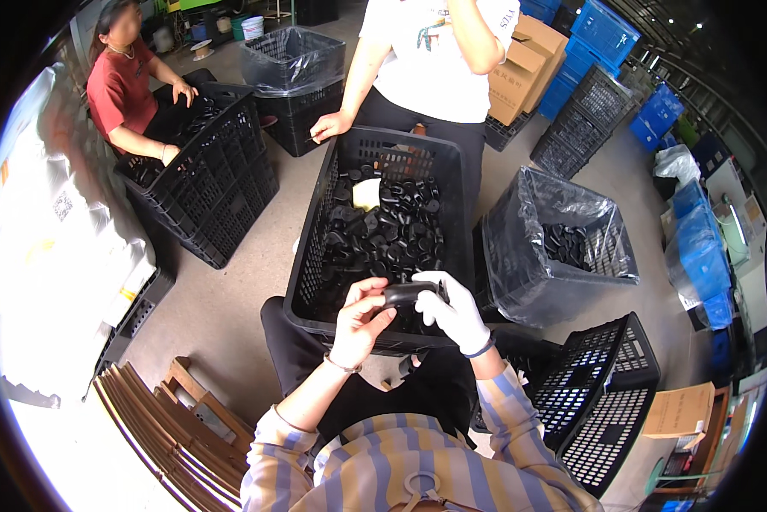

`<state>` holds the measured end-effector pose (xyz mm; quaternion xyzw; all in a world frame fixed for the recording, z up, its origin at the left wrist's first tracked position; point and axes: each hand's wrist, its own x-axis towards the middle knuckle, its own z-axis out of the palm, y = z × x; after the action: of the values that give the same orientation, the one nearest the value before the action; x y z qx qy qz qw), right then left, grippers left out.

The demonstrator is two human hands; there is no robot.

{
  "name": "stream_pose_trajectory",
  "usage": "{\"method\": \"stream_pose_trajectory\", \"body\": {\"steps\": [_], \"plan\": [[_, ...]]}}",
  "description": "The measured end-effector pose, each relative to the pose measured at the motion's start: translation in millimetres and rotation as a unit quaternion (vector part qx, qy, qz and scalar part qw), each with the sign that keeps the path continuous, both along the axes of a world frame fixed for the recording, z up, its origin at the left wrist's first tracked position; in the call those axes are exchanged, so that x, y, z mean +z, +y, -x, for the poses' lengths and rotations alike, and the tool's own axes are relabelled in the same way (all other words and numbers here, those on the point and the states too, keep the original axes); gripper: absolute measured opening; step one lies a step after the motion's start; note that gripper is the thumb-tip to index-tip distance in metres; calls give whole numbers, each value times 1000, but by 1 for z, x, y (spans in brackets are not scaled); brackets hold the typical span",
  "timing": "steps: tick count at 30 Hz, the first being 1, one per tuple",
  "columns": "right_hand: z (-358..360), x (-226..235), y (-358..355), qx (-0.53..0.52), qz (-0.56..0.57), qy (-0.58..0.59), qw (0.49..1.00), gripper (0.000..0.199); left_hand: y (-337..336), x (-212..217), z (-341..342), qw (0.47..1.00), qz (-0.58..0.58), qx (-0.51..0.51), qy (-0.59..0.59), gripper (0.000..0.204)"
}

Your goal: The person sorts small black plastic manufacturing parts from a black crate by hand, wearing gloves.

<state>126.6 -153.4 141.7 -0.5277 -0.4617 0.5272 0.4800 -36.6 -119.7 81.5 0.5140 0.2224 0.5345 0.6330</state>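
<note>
My grip is closed on a glossy black rounded plastic piece [405, 294]: the fingers and thumb of my bare left hand [363, 322] hold its left end, and my white-gloved right hand [453, 314] holds the other, where glove fingers hide part of its outline. The piece is above the near end of a black perforated plastic crate [457, 222]. Inside, small black pieces [400, 226] overlap so much that I can't make out single shapes; a pale yellow slip [366, 194] lies on them. To the right, a bin lined with clear plastic [516, 269] holds more, partly hidden by its wall. The standing co-worker [434, 60] opposite is cut off at the upper edge.
</note>
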Motion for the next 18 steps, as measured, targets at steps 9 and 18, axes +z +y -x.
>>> {"method": "stream_pose_trajectory", "body": {"steps": [9,18], "plan": [[-6,9,-7,98,-227,-232,941,25,-3,10,12,945,239,-146,-170,22],[-10,6,-7,113,-234,-260,930,23,-8,10,9,976,167,-98,-101,21]]}}
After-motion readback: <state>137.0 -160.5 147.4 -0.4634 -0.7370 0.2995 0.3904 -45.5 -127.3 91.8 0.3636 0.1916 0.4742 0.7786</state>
